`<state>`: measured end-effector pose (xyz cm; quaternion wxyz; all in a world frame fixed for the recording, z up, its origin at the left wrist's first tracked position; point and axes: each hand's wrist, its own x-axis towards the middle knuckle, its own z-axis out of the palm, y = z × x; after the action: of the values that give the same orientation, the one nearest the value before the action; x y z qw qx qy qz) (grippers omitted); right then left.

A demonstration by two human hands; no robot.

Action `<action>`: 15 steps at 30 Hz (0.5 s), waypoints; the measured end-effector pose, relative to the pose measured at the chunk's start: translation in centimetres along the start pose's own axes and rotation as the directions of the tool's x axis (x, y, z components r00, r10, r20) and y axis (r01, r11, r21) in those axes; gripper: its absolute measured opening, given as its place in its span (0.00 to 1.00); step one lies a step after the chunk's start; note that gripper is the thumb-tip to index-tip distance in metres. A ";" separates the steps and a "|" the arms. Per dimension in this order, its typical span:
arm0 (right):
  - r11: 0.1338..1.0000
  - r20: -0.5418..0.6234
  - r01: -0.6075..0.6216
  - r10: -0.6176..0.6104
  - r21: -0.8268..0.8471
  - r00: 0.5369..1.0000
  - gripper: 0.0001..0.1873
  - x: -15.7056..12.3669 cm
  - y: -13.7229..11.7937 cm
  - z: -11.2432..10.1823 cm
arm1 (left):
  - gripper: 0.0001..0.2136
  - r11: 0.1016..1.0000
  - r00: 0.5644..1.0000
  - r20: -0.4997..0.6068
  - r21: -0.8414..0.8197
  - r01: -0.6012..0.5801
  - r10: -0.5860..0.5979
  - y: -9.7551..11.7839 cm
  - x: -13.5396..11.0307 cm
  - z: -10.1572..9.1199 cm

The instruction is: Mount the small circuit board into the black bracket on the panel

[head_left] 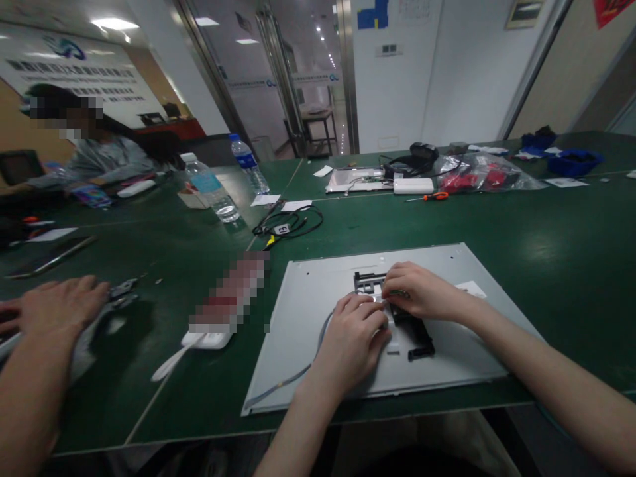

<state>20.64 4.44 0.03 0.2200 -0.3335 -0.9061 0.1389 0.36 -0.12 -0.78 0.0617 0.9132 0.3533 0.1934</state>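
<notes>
Dim light; bright ceiling lamp (115,23) upper left; faint glare on tabletop (544,248); slight softness

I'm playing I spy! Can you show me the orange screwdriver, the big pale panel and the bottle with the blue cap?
Orange screwdriver (437,196): head view, on its handle.
Pale panel (301,305): head view, bare left part.
Blue-capped bottle (245,159): head view, on its label.

A green table (561,258) carries a pale flat panel (320,288). Beyond it lie a black cable (262,230) and an orange-handled screwdriver (435,197).
</notes>
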 end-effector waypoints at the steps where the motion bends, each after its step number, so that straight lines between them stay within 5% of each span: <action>1: 1.000 0.001 0.004 -0.004 0.001 1.000 0.06 0.0 0.0 0.0 | 0.03 1.000 1.000 0.001 -0.001 0.000 0.000 0.0 0.0 0.0; 15: 1.000 0.024 0.011 -0.011 0.012 1.000 0.07 -0.1 -0.5 -0.6 | 0.04 1.000 1.000 -0.005 -0.013 0.002 -0.002 0.0 0.0 -0.2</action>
<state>20.72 4.04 0.78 0.2117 -0.3255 -0.9097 0.1470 0.26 -0.13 -0.63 0.0671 0.9120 0.3532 0.1977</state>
